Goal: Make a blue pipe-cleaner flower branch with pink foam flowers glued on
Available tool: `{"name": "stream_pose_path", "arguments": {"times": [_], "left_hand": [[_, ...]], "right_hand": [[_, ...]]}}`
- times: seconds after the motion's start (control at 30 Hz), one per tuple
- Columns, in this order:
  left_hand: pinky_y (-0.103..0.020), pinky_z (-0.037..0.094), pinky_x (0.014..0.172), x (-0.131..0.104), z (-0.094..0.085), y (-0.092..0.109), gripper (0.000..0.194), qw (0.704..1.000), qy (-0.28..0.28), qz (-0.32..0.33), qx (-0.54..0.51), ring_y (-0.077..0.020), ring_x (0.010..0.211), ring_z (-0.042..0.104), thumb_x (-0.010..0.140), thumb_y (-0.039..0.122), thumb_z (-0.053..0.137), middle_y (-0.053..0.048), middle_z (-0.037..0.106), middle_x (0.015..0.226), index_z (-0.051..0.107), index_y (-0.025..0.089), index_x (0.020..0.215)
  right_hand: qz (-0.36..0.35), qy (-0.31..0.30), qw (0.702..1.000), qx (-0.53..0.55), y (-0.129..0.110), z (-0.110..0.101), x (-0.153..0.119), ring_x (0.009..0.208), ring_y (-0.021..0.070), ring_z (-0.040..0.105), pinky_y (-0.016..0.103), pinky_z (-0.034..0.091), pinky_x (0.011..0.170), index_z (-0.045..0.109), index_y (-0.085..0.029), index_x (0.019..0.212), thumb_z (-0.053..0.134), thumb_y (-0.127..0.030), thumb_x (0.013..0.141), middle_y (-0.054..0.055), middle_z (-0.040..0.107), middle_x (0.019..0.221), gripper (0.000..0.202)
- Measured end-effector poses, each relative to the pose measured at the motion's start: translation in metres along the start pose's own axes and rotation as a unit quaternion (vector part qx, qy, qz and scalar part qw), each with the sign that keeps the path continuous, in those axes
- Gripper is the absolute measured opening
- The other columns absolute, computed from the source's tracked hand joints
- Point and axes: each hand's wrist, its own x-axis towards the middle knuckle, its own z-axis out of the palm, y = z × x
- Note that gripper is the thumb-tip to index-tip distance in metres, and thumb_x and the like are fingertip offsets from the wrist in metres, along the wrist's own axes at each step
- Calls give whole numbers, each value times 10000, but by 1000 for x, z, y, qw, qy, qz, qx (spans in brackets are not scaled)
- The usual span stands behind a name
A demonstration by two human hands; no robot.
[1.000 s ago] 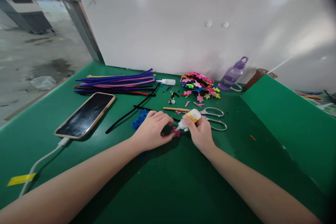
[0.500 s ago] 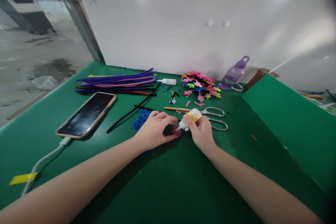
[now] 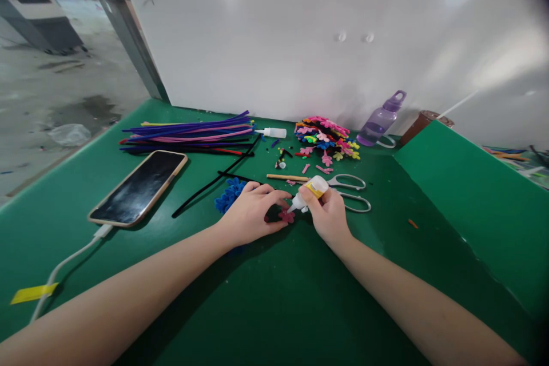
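Your forearms reach in from both lower corners and converge over the table (image 3: 266, 303). Your left hand (image 3: 249, 214) is palm down, its fingers bent in a loose arch with the thumb reaching forward below; their tips come to the left side of the pink flower (image 3: 286, 216), though I cannot tell whether they pinch it or only steady it. The flower is between your hands, under the nozzle. Your right hand (image 3: 329, 218) wraps the glue (image 3: 312, 191), thumb along its near side, tilting it nozzle-down and leftward, just short of the scissors (image 3: 358, 204).
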Motion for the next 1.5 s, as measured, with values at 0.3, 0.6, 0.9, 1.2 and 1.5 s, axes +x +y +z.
{"name": "stream_pose_path", "arguments": {"times": [0.3, 0.6, 0.9, 1.2, 1.5], "left_hand": [[-371, 289, 875, 0, 0, 0, 446, 1000, 6, -9, -6, -194, 966, 550, 739, 397, 615, 10, 653, 1003, 467, 267, 1140], [-369, 289, 881, 0, 1, -1, 422, 1000, 5, -8, -10, -189, 954, 555, 737, 381, 618, 17, 652, 971, 479, 267, 1119], [-376, 284, 892, 0, 4, -6, 486, 999, 1, -17, -38, -194, 990, 560, 730, 416, 624, 25, 673, 953, 441, 270, 1155], [-372, 281, 890, 1, 3, -7, 494, 999, -2, -20, -42, -187, 989, 561, 730, 418, 628, 31, 677, 956, 436, 272, 1161], [-371, 284, 892, 1, 4, -7, 461, 999, 2, -17, -34, -188, 989, 564, 729, 420, 620, 23, 673, 975, 456, 269, 1132]], "right_hand": [[-1, -2, 1000, -1, -1, 0, 1, 556, 149, 576, 243, 453, 510, 644, -147, 772, 585, -462, 743, 36, 643, 629, 322], [-12, -1, 1000, -11, 0, -1, 1, 551, 138, 560, 238, 445, 506, 643, -142, 777, 581, -453, 749, 32, 632, 620, 318], [-11, 12, 999, -28, -3, -1, 1, 538, 137, 554, 238, 432, 497, 650, -145, 769, 571, -464, 754, 30, 625, 603, 329], [-21, 13, 999, -43, -3, -2, 0, 535, 135, 551, 236, 432, 498, 641, -144, 782, 560, -473, 762, 29, 628, 611, 339], [-10, 18, 999, -28, -2, -1, -1, 546, 145, 564, 247, 448, 503, 637, -148, 780, 577, -470, 747, 35, 631, 620, 329]]}}
